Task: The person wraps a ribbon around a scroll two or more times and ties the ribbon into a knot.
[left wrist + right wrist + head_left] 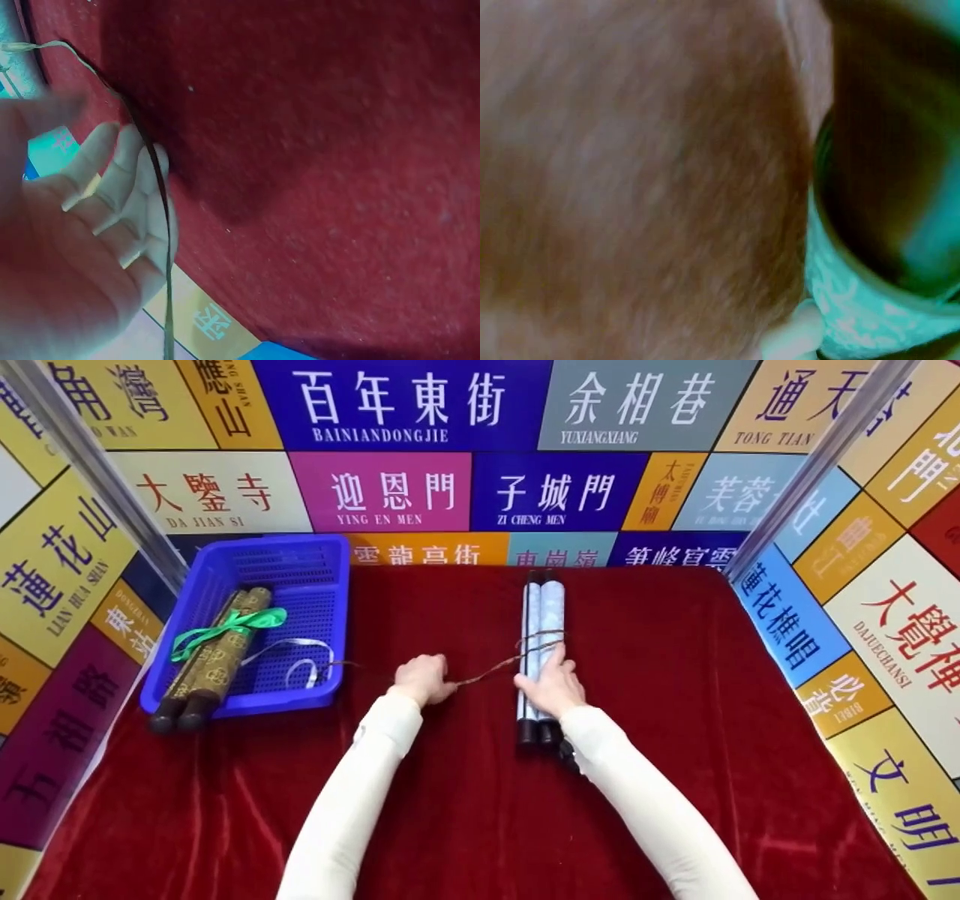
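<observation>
A pale blue rolled scroll [551, 604] with black end knobs lies lengthwise on the red cloth [465, 780]. My right hand [555, 688] grips its lower half, thumb on the left side and fingers on the right. A thin brown cord [491, 669] crosses the scroll and runs left to my left hand [422, 676]. In the left wrist view that cord [161, 187] passes along the fingertips; the fingers are loosely bent and the thumb stands apart, blurred. The right wrist view shows the scroll's patterned end [862, 307] close up, with one fingertip [795, 334] beside it.
A blue plastic basket [339, 607] stands at the back left. In it lies a gold-brown patterned scroll [217, 660] tied with a green ribbon [240, 620], plus a loose white ribbon [300, 667]. Sign-printed panels [379, 491] border the back and sides.
</observation>
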{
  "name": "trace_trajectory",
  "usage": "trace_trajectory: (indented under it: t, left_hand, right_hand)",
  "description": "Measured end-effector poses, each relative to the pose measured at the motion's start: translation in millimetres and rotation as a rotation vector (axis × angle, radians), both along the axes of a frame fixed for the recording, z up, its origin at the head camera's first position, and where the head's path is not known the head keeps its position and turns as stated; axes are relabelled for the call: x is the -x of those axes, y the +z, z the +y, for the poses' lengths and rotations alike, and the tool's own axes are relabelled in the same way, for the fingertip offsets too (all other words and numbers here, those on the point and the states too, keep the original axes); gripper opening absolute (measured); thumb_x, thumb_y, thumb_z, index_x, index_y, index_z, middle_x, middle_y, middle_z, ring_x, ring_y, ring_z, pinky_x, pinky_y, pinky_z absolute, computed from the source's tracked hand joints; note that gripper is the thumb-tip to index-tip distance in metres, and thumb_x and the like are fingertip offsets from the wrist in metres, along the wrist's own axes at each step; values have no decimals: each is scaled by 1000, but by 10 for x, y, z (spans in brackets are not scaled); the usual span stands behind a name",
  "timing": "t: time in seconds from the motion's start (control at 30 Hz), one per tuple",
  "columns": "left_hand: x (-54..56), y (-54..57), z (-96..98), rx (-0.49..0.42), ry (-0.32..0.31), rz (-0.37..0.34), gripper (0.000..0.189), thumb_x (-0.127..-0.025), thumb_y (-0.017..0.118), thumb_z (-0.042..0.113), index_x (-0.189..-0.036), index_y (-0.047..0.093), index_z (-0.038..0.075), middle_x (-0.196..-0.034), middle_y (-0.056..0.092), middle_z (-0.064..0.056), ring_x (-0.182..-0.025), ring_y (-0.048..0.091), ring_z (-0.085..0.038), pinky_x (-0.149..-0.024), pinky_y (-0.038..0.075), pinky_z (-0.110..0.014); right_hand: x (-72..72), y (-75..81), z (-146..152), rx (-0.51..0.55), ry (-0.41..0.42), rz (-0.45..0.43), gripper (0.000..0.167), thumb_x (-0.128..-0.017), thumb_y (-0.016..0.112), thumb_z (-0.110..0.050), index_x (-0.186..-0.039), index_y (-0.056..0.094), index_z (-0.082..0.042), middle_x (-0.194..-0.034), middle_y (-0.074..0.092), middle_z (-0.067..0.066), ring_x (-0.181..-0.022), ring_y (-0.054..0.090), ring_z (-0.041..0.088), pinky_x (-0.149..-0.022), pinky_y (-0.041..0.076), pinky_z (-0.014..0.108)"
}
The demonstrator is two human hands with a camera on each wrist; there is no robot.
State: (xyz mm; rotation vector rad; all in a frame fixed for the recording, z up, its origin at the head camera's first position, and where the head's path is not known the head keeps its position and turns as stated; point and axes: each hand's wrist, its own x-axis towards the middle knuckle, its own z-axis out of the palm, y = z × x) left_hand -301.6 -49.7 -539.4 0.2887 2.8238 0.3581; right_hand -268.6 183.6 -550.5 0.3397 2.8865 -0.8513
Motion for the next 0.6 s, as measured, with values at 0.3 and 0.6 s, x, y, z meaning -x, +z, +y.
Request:
trace_trajectory:
  t: [0.3,0.6]
  left_hand:
    - [16,-55,33,17,-12,24,13,-91,68,22,-93,71,9,-112,72,-13,-108,67,-36,-91,55,-50]
    - [-11,-57,-13,-35,47,52,14,-94,66,24,-94,71,10,-107,74,-14,-101,70,-37,-86,57,-50]
  right_hand:
    - [85,75,241,32,-108,12,106,-81,63,-49,-156,3,-3,-137,43,35,-116,56,50,-102,45,57]
    - [122,92,576,78,-188,-42,107,-85,57,-49,-156,-6,1,-145,35,38,-124,51,52,-109,40,58]
